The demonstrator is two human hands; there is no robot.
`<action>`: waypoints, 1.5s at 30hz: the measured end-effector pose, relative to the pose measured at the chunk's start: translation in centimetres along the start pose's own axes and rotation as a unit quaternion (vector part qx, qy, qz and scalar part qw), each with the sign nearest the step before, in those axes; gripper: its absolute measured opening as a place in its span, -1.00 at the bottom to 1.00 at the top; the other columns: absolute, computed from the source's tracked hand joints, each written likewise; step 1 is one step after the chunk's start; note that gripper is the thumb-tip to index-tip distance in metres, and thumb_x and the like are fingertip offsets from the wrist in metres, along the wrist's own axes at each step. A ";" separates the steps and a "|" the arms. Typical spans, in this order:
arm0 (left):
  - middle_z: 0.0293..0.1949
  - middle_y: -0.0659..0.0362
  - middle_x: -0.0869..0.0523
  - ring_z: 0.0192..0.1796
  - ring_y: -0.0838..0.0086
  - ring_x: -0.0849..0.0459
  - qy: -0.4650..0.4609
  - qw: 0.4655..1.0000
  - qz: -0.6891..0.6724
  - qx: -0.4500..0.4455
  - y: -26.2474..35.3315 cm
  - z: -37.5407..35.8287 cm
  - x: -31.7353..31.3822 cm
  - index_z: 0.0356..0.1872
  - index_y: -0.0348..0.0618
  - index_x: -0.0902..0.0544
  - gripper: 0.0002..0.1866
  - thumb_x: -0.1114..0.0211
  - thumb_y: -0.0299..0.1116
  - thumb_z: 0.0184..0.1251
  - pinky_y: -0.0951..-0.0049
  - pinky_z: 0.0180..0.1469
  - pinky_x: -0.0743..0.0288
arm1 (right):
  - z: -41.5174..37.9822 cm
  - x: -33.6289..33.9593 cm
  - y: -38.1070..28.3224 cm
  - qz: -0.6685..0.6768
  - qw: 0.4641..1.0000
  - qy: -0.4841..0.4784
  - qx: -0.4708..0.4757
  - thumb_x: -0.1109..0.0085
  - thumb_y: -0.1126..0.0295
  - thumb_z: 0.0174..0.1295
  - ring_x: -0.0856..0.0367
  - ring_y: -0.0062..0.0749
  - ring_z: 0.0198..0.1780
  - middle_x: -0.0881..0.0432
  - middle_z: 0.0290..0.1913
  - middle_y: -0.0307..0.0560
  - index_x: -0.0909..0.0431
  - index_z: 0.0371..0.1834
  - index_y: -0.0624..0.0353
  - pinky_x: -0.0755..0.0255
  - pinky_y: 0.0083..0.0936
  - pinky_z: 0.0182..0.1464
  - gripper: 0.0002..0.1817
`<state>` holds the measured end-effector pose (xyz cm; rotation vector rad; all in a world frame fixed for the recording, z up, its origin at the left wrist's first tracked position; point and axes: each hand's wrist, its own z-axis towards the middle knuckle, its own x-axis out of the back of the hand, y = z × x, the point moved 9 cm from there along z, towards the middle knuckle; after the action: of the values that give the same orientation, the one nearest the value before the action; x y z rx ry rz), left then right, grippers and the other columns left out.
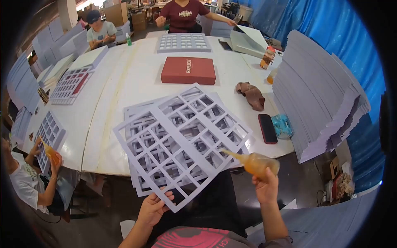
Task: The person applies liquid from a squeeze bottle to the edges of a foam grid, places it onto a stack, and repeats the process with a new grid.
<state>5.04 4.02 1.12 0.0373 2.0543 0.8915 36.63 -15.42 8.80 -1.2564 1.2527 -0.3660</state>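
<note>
My left hand [154,209] is closed on the near corner of a pale grid-shaped board frame [182,144] with many square openings. The frame lies tilted over a loose stack of similar grids [133,167] that overhangs the table's front edge. In my right hand [266,186] is a glue bottle [257,164] with amber liquid and a long yellowish nozzle. Its nozzle points left, close to the frame's right side; whether it touches cannot be told.
A red box [188,70] lies ahead on the white table [111,82]. To the right are a phone [267,129], a blue packet [282,126], a brown cloth [250,96] and tall stacked grey sheets [318,95]. Co-workers sit at the left and far side; one holds another glue bottle [51,155].
</note>
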 end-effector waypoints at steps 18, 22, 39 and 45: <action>0.17 -0.09 -0.47 0.15 0.22 -0.54 0.003 1.000 -0.031 0.000 0.7 1.0 0.5 0.30 -0.22 -0.24 -0.53 -0.01 -0.53 0.36 0.09 0.10 -0.54 | 7.4 7.6 -5.9 -0.160 0.959 0.122 0.198 -0.28 0.40 0.12 -0.57 -0.41 -0.53 -0.52 -0.28 0.00 -0.23 -0.04 0.31 -0.41 -0.64 -0.53 -0.54; 0.17 -0.08 -0.47 0.15 0.23 -0.54 0.007 0.999 -0.032 -0.001 0.6 1.1 0.6 0.30 -0.23 -0.24 -0.52 0.00 -0.53 0.36 0.09 0.10 -0.54 | 9.4 8.0 -5.9 -0.159 0.960 0.127 0.192 -0.30 0.39 0.11 -0.58 -0.39 -0.53 -0.52 -0.27 0.02 -0.23 -0.03 0.32 -0.41 -0.64 -0.53 -0.51; 0.20 -0.12 -0.44 0.20 0.21 -0.50 -0.011 1.000 -0.026 0.002 0.6 1.4 0.9 0.29 -0.27 -0.24 -0.51 -0.05 -0.48 0.35 0.12 0.14 -0.51 | -2.8 1.5 2.5 -0.168 0.986 0.011 0.014 -0.22 0.45 0.13 -0.57 -0.33 -0.53 -0.56 -0.26 0.01 -0.29 -0.05 0.28 -0.39 -0.59 -0.58 -0.62; 0.19 -0.13 -0.44 0.20 0.20 -0.51 -0.006 1.000 -0.027 0.000 0.5 1.5 1.0 0.29 -0.29 -0.24 -0.51 -0.04 -0.45 0.36 0.14 0.14 -0.51 | -7.6 -2.0 6.6 -0.149 0.981 -0.078 -0.093 -0.25 0.44 0.08 -0.60 -0.32 -0.49 -0.56 -0.24 0.09 -0.18 0.02 0.25 -0.47 -0.59 -0.54 -0.49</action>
<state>5.34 5.58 0.17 -0.0126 2.0346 0.8568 26.84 -15.29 5.63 -1.6088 0.9820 -0.3635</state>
